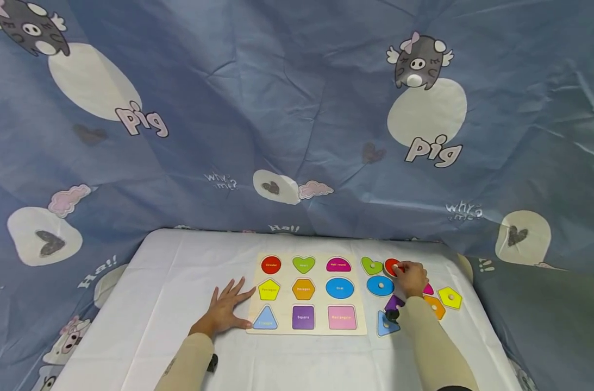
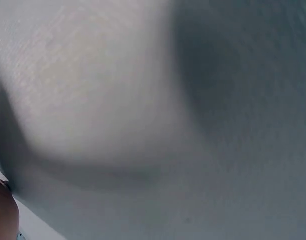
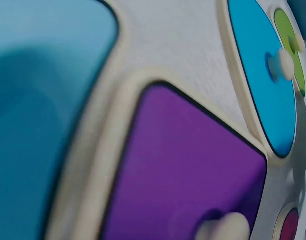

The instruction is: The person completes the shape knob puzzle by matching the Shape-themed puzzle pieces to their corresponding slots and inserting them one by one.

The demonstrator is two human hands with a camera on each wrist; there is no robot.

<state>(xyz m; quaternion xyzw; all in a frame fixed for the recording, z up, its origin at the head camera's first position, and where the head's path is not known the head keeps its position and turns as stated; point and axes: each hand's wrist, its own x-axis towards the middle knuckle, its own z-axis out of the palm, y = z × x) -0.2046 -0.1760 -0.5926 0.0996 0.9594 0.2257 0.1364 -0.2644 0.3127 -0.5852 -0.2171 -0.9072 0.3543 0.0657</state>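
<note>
Gripping the loose red circle (image 1: 389, 265) with its fingertips, the right hand (image 1: 410, 279) works near the table's far edge, right of the board (image 1: 286, 272). The circle sits on the table (image 1: 130, 326), just right of the green heart (image 1: 371, 265) and above the blue oval (image 1: 375, 285). The left hand (image 1: 223, 311) lies flat with fingers spread, thumb at the board's lower left corner, index finger by its left edge.

The board lies flat, printed shapes facing up, its long edges roughly in line with the table's far edge. A narrow strip of white tabletop separates its right edge from the heart and oval; the near side has a wide stretch, and more lies left of the left hand.

Right side is tighter. The purple square (image 3: 187, 155) sits close between the oval and the blue triangle (image 3: 33, 150); can't tell whether rims touch. The right sleeve (image 1: 433, 347) crosses beside these, with the half round (image 1: 429, 289), orange hexagon (image 1: 436, 308) and yellow pentagon (image 1: 447, 296) on its other side. Pentagon is nearest the table's right edge. Left wrist view mostly blurred.
</note>
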